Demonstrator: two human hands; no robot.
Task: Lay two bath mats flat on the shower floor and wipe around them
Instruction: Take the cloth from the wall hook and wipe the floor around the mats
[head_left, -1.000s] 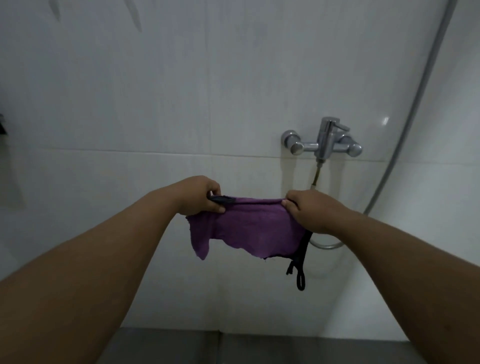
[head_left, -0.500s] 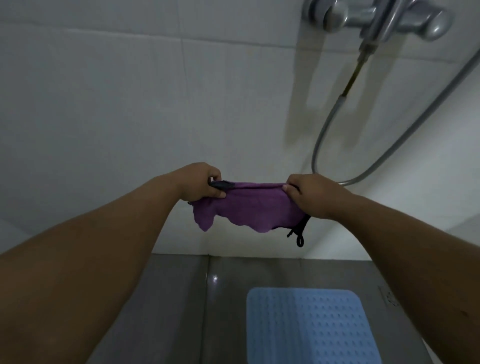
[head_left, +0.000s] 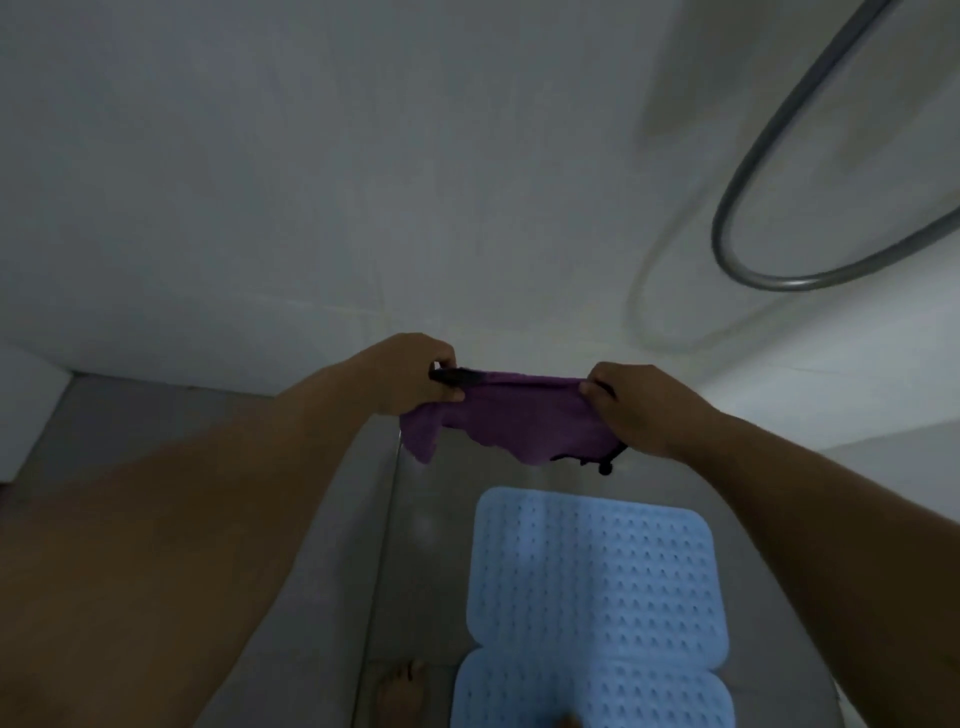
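Head view looks down over two bare forearms into a tiled shower corner. Left hand (head_left: 415, 374) and right hand (head_left: 631, 408) each pinch one end of the top edge of a purple cloth (head_left: 511, 415), holding it stretched between them in the air, above the shower floor (head_left: 332, 519) and clear of it. Its lower edge droops in uneven folds, and a dark loop dangles below the right hand. Both hands are clenched on the fabric.

Two pale blue bath mats (head_left: 592, 577) already lie flat on the floor beneath, one behind the other, their near edges meeting or slightly overlapping; I cannot tell which. Rows of small dimples cover them. A bare foot (head_left: 400, 686) stands just left of the nearer mat. A grey shower hose (head_left: 748, 171) loops against the wall at upper right.

By my judgement the laying is done and the wiping has yet to begin. That cloth looks light, soft and limp, so it will sag wherever unsupported; bunching or folding it into one palm should give a firmer pad for rubbing the floor. The mats look rubbery and flexible, and a careless swipe against an edge might lift or shift one.
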